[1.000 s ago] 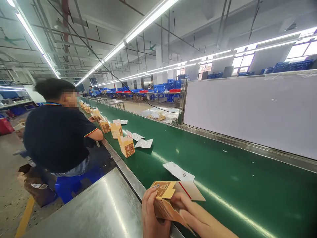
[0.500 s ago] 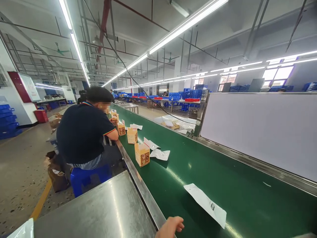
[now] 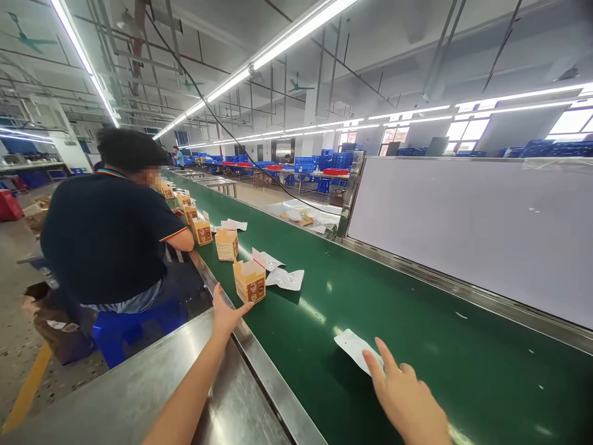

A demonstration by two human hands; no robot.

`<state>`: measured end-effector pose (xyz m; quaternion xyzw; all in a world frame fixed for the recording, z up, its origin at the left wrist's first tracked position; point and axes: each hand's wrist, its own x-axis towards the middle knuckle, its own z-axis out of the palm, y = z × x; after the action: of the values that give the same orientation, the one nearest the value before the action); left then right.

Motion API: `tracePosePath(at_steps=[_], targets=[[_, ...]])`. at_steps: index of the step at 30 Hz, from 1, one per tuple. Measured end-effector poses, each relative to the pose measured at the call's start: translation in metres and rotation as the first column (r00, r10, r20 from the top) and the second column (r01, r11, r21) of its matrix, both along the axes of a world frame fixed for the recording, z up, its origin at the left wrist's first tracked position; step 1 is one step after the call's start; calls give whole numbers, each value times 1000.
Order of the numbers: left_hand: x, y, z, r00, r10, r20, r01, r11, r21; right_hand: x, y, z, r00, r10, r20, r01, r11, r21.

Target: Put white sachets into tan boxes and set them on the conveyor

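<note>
My left hand point(image 3: 227, 316) reaches over the metal edge of the green conveyor belt, thumb and fingers spread. Its thumb tip is by the lower front corner of an open-topped yellow and brown carton point(image 3: 249, 283); whether it touches I cannot tell. To the right, my right hand point(image 3: 407, 392) hovers at a flat white pouch point(image 3: 354, 348) on the belt, its fingers apart and covering the pouch's near end. Just behind the nearest carton lie two more white pouches, one crumpled point(image 3: 286, 280) and one leaning point(image 3: 269, 259). Another carton point(image 3: 227, 245) stands farther along.
A co-worker in a dark shirt point(image 3: 106, 228) sits on a blue stool point(image 3: 139, 327) at the belt's left side, near several more cartons point(image 3: 201, 230). A steel table point(image 3: 139, 395) adjoins the belt point(image 3: 296, 346). Along the right side stands a white panel point(image 3: 463, 235).
My left hand has come into view and reached toward the nearest carton. My right hand has moved onto the near end of the white pouch. The view has turned slightly right.
</note>
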<state>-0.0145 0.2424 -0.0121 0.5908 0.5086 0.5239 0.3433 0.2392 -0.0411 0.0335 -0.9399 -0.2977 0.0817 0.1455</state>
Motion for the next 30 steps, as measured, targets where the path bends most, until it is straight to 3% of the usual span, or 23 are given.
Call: tracePosePath(at_steps=[3, 6, 9, 11, 13, 15, 17, 18, 20, 22, 25, 27, 28, 30], targets=[[16, 27, 4, 997, -75, 2, 75, 997, -19, -14, 41, -13, 998, -53, -39, 47, 989, -139], [30, 29, 7, 985, -174, 9, 174, 984, -42, -16, 51, -28, 998, 58, 14, -57, 995, -76], [38, 4, 9, 971, -239, -2, 239, 971, -5, -6, 30, -31, 997, 64, -51, -61, 996, 69], [40, -25, 10, 962, -273, -23, 274, 960, 49, -4, 10, -18, 997, 11, -82, 13, 957, 290], [41, -60, 11, 950, -307, -49, 311, 946, 91, -12, -6, 8, 996, -17, 92, -41, 805, 592], [42, -94, 11, 939, -332, -93, 342, 931, 125, -29, -12, 39, 907, -42, 420, -322, 573, 754], [44, -122, 13, 927, -340, -156, 366, 912, 187, -50, -9, 64, 769, -3, 640, -588, 391, 708], [45, -134, 14, 926, -330, -184, 367, 902, 229, -58, -6, 73, 703, 68, 708, -686, 328, 650], [47, -150, 17, 932, -282, -229, 348, 874, 339, -71, 2, 79, 580, 225, 783, -811, 247, 530], [50, -160, 22, 935, -230, -271, 336, 823, 459, -78, 7, 73, 486, 357, 797, -874, 190, 448], [53, -171, 26, 910, -230, -345, 400, 706, 584, -80, 7, 51, 421, 656, 626, -890, 168, 423], [56, -180, 22, 876, -288, -387, 474, 657, 586, -80, 2, 37, 432, 788, 439, -865, 224, 449], [57, -186, 19, 861, -318, -396, 501, 659, 561, -79, -1, 32, 457, 806, 376, -848, 266, 460], [61, -201, 10, 857, -354, -376, 507, 713, 484, -76, -9, 25, 508, 795, 332, -818, 325, 474]])
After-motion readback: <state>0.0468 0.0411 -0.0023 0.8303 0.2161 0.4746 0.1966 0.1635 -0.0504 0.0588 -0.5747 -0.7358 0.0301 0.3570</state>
